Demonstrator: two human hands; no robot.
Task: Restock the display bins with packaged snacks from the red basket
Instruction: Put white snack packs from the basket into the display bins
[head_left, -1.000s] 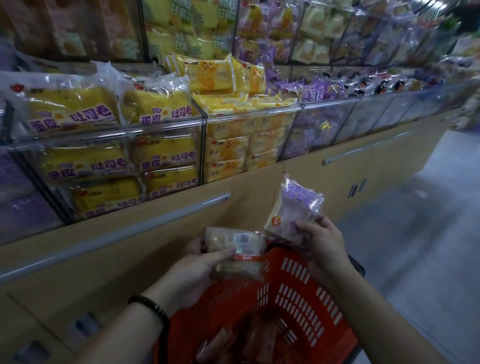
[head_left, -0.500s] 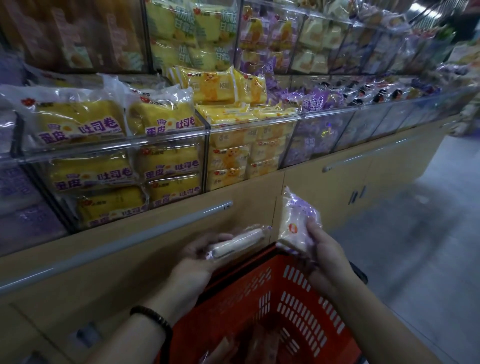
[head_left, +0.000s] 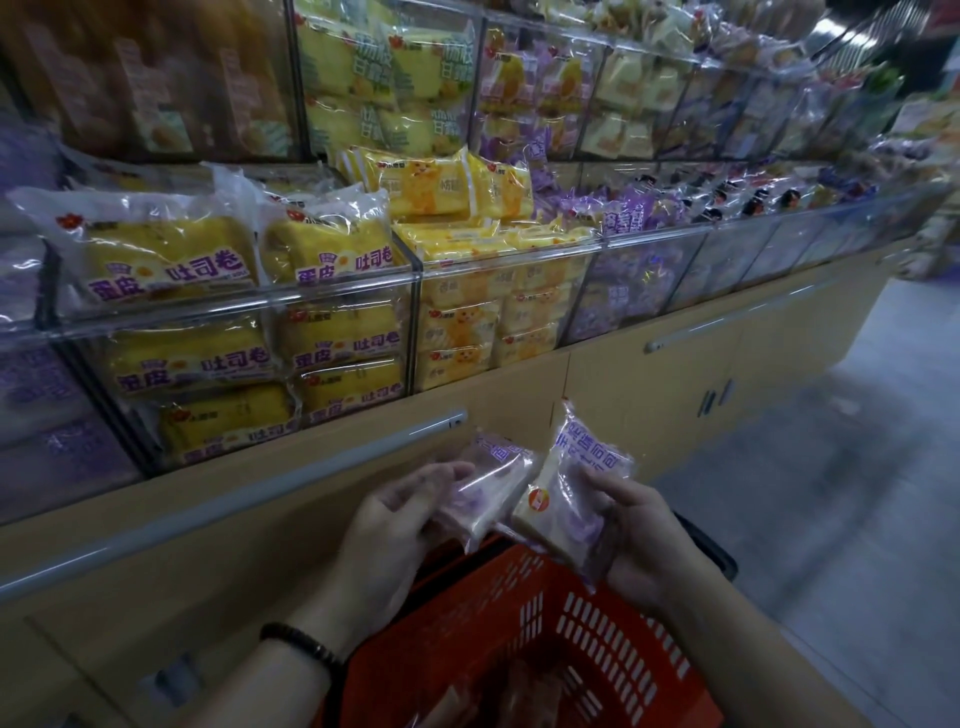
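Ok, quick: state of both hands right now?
Left hand: holds a clear plastic snack packet with purple print.
Right hand: holds a second similar packet.

yellow packs (head_left: 171, 265): "蛋皮 吐司卷" | right packet (head_left: 574, 501): purple characters, too blurred | left packet (head_left: 488, 483): print unreadable

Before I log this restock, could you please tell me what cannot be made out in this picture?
1. Head view: contents of the red basket: dark, blurred, cut by the bottom edge.
2. Head view: labels in the far bins at right: too small and blurred.
3. Head view: print on the left packet, gripped by the left hand: glare and fingers hide it.
4. Head view: back of the right packet, held by the right hand: faces away.
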